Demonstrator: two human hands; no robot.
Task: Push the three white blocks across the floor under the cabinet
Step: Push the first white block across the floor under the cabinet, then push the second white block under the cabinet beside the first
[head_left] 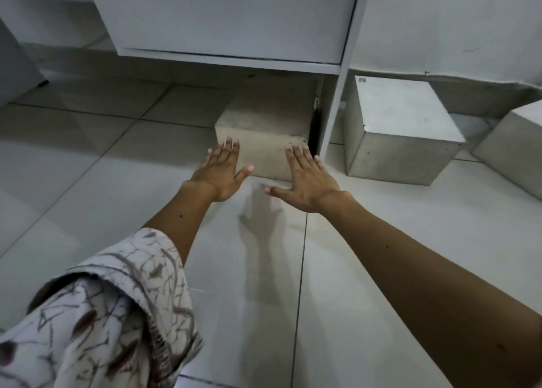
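A pale tiled floor (88,158) fills most of the view, its grout lines running off at an angle toward the back wall (454,21). Above it hangs a white cabinet (228,15), its bottom shelf raised off the tiles and its right side panel (337,103) reaching down to the floor. One white block (264,120) sits partly under the shelf, its far part in shadow beneath the cabinet and its near face still out in front; its longer side lies across the view, parallel to the cabinet's front edge, and its right end stands just beside the side panel, with a dark gap between. That panel separates it from a second white block (401,129), a cube turned slightly corner-on, standing outside the cabinet to the right. A third white block (516,153) lies farther right, cut off by the frame edge. A patterned sleeve (96,314) covers the left upper arm. The left hand (221,173) and the right hand (308,179) are both flat and spread, fingers fanned and pointing at the cabinet, fingertips against the near face of the first block, holding nothing.
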